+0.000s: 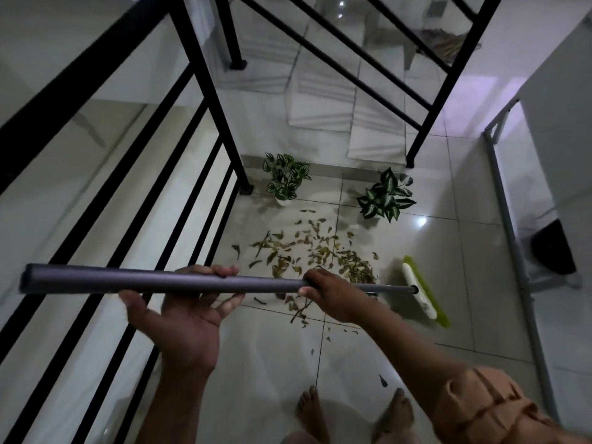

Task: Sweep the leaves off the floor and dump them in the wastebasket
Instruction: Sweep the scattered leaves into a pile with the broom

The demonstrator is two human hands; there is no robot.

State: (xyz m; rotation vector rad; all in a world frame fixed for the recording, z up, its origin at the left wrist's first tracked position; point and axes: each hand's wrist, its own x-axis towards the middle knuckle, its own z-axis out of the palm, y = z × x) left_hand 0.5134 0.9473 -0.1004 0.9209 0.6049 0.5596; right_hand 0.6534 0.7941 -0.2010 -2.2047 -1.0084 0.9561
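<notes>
A broom with a long grey handle [128, 278] runs across the view, its white and green head [423, 291] resting on the tiled floor to the right of a scatter of dry brown leaves [317, 254]. My left hand [185, 312] cups the handle from below, fingers curled loosely over it. My right hand [330, 293] grips the handle farther down, nearer the head. A dark wastebasket [552, 248] stands at the far right, partly hidden behind a grey metal frame.
Two potted plants [285, 179] [386, 195] stand beyond the leaves. A black railing [179, 200] runs along the left, and stairs [323, 100] descend ahead. A grey metal frame [509, 225] stands on the right. My bare feet [352, 411] are at the bottom.
</notes>
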